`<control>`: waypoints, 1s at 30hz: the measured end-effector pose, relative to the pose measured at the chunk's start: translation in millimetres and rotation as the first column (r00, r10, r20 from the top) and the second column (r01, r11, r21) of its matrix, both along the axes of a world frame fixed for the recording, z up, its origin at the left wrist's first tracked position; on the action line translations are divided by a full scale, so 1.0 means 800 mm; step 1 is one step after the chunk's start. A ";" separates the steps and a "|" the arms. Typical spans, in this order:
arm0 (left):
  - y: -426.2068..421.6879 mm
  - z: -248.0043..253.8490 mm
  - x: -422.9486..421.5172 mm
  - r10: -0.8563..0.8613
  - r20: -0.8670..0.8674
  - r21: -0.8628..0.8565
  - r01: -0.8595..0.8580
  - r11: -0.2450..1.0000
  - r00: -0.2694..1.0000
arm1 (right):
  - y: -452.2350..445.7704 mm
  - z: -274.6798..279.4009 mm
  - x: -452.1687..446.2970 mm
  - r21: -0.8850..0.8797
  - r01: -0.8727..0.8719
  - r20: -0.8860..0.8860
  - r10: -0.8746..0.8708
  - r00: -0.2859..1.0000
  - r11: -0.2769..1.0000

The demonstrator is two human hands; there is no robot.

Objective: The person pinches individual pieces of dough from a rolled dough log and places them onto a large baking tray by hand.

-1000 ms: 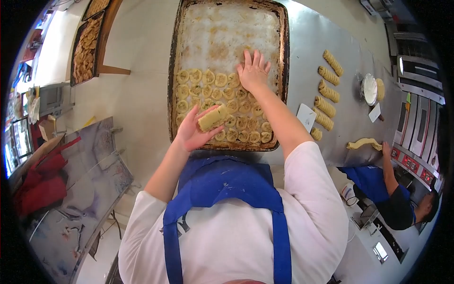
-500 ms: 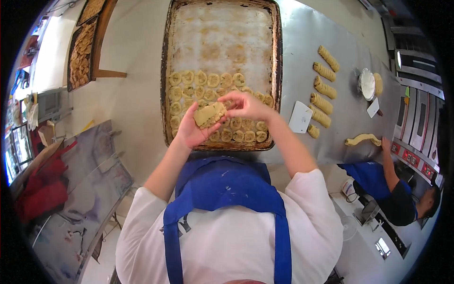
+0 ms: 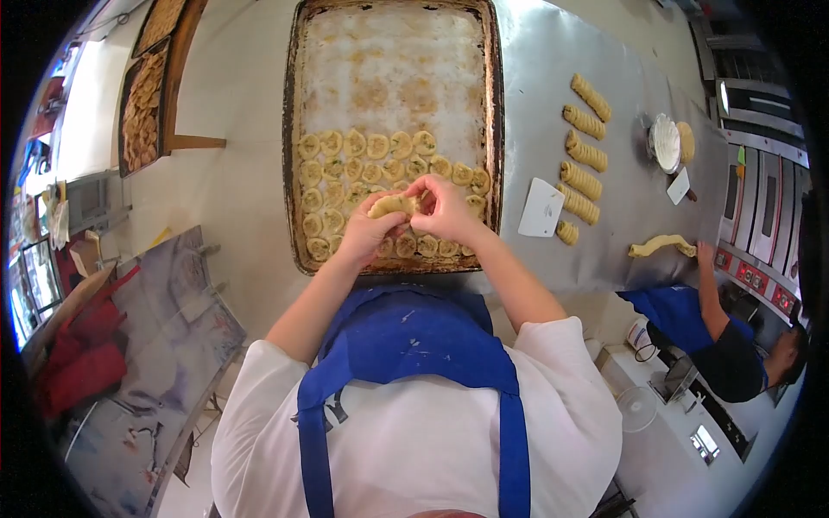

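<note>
My left hand [image 3: 367, 235] is wrapped round a short, pale dough roll [image 3: 390, 205] above the baking tray [image 3: 291, 173]. At the roll's right end, the fingers of my right hand [image 3: 449, 213] are closed in a pinch. Whether they grip the whole end or a single slice is hidden by the fingers. Flat, round dough slices [image 3: 377, 145] with greenish specks lie in rows beneath and around my hands, over the near part of the tray. Its far part shows bare, stained metal.
Several sliced dough rolls [image 3: 587, 154] lie right of the tray, beside a white scraper [image 3: 541, 207]. Farther right are a white bowl [image 3: 665, 144] and another scraper [image 3: 679, 184]. A co-worker's hand [image 3: 705, 254] touches a long dough strip [image 3: 661, 246]. Filled trays [image 3: 145, 112] stand at left.
My left hand has turned and closed more round the dough roll, which lay across the open palm before. My right fingers have stayed at its right end. The view has shifted slightly.
</note>
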State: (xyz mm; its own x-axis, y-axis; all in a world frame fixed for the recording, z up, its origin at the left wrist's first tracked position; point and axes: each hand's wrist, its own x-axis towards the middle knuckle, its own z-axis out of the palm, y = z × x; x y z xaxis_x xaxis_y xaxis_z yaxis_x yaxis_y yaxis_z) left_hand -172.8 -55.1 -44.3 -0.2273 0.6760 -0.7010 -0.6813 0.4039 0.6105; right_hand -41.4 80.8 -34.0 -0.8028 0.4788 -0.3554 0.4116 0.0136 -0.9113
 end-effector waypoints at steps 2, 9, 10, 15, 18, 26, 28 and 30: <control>0.001 0.002 -0.002 -0.001 -0.108 -0.009 0.000 1.000 0.994 | 0.004 0.006 -0.001 0.313 0.008 -0.044 0.006 0.999 0.950; -0.008 -0.001 -0.021 0.172 0.103 -0.073 -0.165 0.984 0.980 | 0.100 -0.050 -0.002 0.538 -0.009 0.101 -0.054 0.993 0.843; -0.011 0.000 -0.022 0.157 0.118 -0.068 -0.150 0.986 0.980 | 0.105 -0.057 -0.003 0.566 -0.073 0.131 -0.001 0.991 0.821; -0.019 0.005 -0.025 0.153 0.177 -0.098 -0.137 0.986 0.972 | 0.108 -0.069 -0.001 0.685 -0.184 0.132 0.128 0.983 0.705; -0.021 0.006 -0.027 0.142 0.236 -0.102 -0.121 0.987 0.961 | 0.113 -0.073 0.002 0.735 -0.173 0.087 0.161 0.983 0.655; -0.021 0.014 -0.036 0.083 0.307 -0.014 -0.082 0.996 0.948 | 0.116 -0.076 -0.023 0.882 -0.128 0.213 -0.141 0.967 0.454; -0.021 0.015 -0.034 0.101 0.377 0.007 -0.112 0.994 0.921 | 0.122 -0.085 -0.050 0.860 -0.068 0.225 -0.256 0.940 0.505; -0.014 0.020 -0.032 0.128 0.438 0.010 -0.147 0.989 0.890 | 0.126 -0.095 -0.064 0.857 -0.111 0.280 -0.274 0.920 0.502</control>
